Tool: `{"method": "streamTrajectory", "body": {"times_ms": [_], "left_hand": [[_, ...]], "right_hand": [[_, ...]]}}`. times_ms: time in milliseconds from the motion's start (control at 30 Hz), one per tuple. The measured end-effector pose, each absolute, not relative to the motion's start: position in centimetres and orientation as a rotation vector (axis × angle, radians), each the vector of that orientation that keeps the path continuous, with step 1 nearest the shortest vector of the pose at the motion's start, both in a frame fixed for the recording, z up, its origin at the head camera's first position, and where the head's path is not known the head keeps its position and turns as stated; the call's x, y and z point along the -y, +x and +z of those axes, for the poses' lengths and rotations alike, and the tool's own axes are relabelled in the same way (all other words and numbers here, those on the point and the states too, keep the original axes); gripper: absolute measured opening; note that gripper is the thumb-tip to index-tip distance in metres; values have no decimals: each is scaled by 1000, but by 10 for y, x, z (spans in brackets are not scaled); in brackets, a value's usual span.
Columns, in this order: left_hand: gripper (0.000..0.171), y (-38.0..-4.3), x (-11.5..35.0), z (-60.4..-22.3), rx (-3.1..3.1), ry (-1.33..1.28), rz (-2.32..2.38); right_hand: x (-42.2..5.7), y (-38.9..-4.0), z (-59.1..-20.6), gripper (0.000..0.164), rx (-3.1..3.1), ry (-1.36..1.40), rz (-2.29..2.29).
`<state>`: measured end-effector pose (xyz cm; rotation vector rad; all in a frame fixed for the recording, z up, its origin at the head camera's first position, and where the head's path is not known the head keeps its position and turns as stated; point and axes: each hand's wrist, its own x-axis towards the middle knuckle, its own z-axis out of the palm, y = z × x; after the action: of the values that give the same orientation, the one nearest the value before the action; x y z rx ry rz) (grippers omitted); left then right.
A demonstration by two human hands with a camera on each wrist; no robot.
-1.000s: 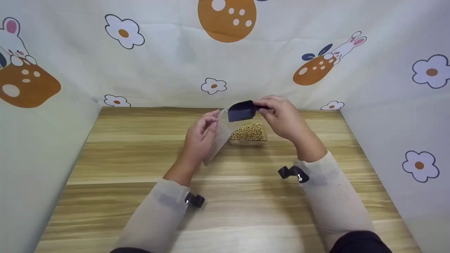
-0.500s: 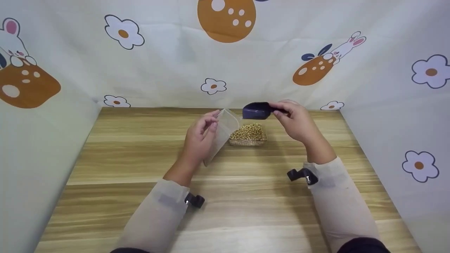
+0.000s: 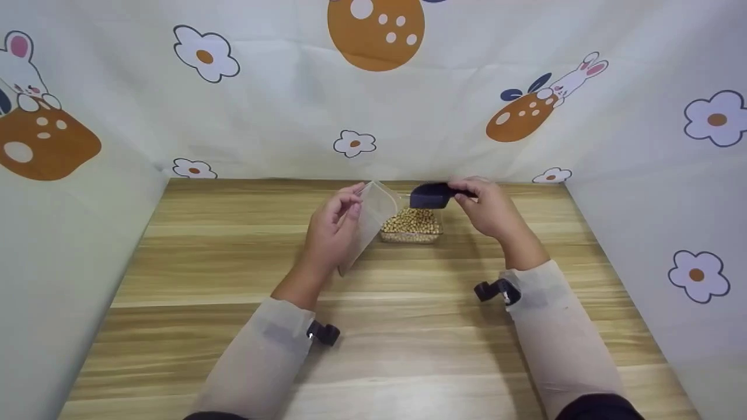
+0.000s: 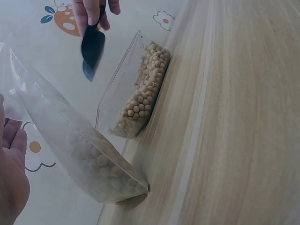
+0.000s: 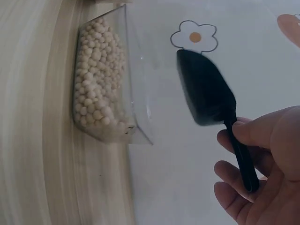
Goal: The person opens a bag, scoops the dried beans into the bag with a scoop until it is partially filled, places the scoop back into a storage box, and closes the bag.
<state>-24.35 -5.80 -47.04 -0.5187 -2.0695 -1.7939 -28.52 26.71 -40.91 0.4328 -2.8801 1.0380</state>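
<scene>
My left hand (image 3: 334,230) pinches the top edge of a clear plastic bag (image 3: 366,219), its mouth spread toward the right. In the left wrist view, several round beige beans (image 4: 105,166) lie in the bottom of the bag (image 4: 65,126). By its handle, my right hand (image 3: 487,205) grips a black scoop (image 3: 430,195), held over a clear box (image 3: 410,237) of beans (image 3: 411,220). In the right wrist view the scoop's bowl (image 5: 204,86) shows no beans and is beside the box (image 5: 136,89), apart from it.
A wood-grain table (image 3: 379,350) lies under everything. Behind and on both sides hangs a pale cloth (image 3: 274,105) printed with flowers and rabbits. Small black wrist cameras (image 3: 324,332) are strapped to both sleeves.
My right hand has drawn the scoop rightward away from the bag's mouth, then lowered it toward the box of beans. My left hand and the bag have stayed in place.
</scene>
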Motion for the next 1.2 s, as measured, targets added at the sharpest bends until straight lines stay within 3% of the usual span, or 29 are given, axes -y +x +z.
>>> {"method": "streamTrajectory", "body": {"times_ms": [833, 1200], "left_hand": [[15, -242, 58, -471, 2070, -509, -1799], [15, -241, 57, -471, 2086, -482, -1793]], "right_hand": [[-235, -294, -431, 33, 3008, 528, 496], [-226, -298, -432, 34, 3034, 540, 480]]}}
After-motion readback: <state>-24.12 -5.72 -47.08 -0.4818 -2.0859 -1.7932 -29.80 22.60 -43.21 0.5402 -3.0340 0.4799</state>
